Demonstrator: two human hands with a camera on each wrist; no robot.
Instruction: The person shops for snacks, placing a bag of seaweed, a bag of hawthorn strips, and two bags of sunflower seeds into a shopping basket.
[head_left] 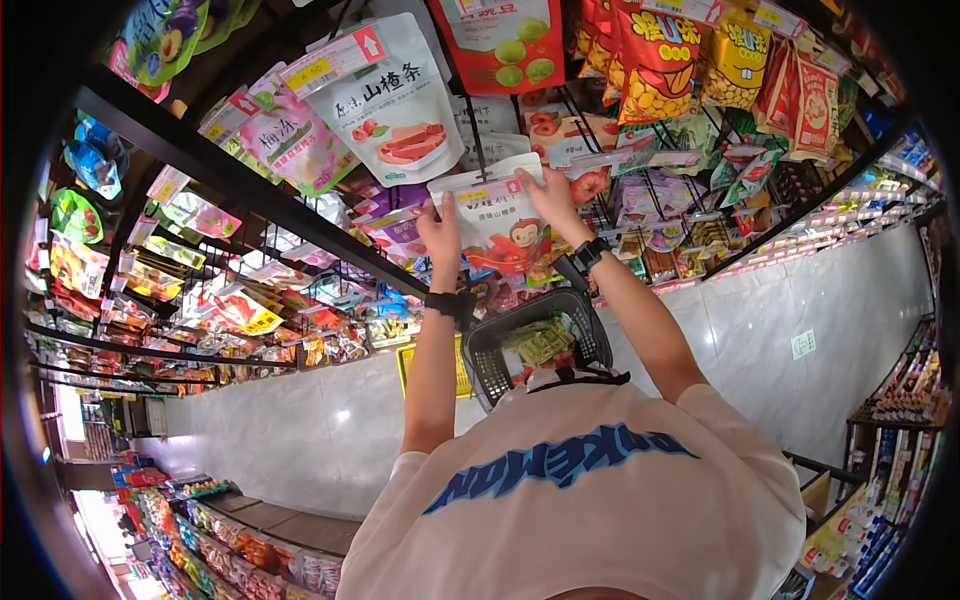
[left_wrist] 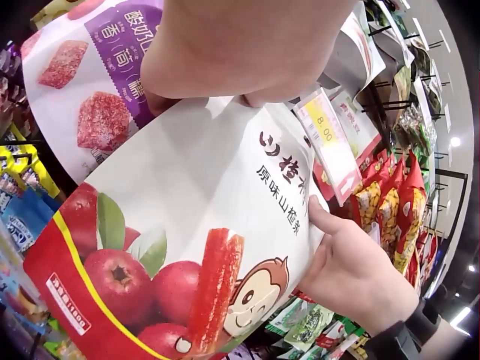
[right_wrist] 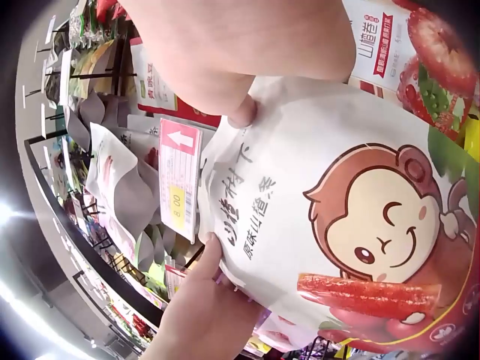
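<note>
Both hands hold a white and red snack bag [head_left: 505, 238] by its two upper sides, in front of the hanging racks. A cartoon monkey, red hawthorn fruits and a red strip are printed on it. The left hand [head_left: 440, 238] grips one edge, its thumb on the front. At the opposite edge the right hand [head_left: 556, 205] pinches the bag near its top corner. In the left wrist view the right hand [left_wrist: 360, 259] has its thumb on the bag's front; its other fingers are partly hidden behind. A price tag [right_wrist: 180, 180] marked 8.00 stands right at the bag's top.
A dark shopping basket [head_left: 490, 372] with green-wrapped goods inside is close to the body, below the hands. Beside it shows a yellow basket [head_left: 462, 375]. Larger pouches, such as the white hawthorn pouch [head_left: 385, 110], hang above. Black shelf rails [head_left: 250, 180] run alongside.
</note>
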